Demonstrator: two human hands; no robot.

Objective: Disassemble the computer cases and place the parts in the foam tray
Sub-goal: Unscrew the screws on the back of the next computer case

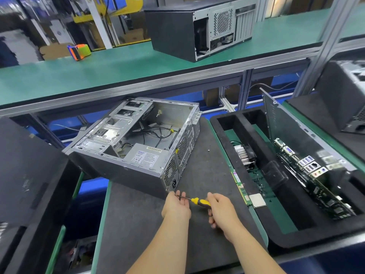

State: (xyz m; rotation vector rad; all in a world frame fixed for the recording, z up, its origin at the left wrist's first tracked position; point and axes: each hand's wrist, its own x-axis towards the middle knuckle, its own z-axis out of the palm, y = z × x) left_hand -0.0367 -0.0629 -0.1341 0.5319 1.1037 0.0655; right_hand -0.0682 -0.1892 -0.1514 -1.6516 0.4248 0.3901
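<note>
Nearest, gripped a yellow-and-black screwdriver (198, 201) by its handle in the right hand (222, 209), fingers curled round it. Steadied the shaft with the left hand (176, 206), palm up and fingers nearly straight, cupped under the blade rather than closed on it. Aimed the tip at the near right corner of the open computer case (136, 143), just below the power socket.

Judged as mid-disassembly: power supply (147, 155) seated inside the case at its near right end, loose cables beyond it, board space bare. Probably meant freeing the power supply's rear screws next; called for seating the tip squarely in a screw head and keeping the case from sliding on the dark mat (197, 224). Spotted what seemed to be one loose screw (208, 150) on the mat, right of the case.

Right of the mat, foam tray (262, 240) already loaded: memory stick (240, 184) and processor chip (256, 200) near its left wall, cooler (245, 155) farther back, circuit board (308, 175) leaning on edge, side panel (280, 119) propped upright behind.

Far off, another case (197, 30) on the green shelf.

Could not make out the screw under the tip, hidden by the left fingers. Left and right edges cut off more dark cases.
</note>
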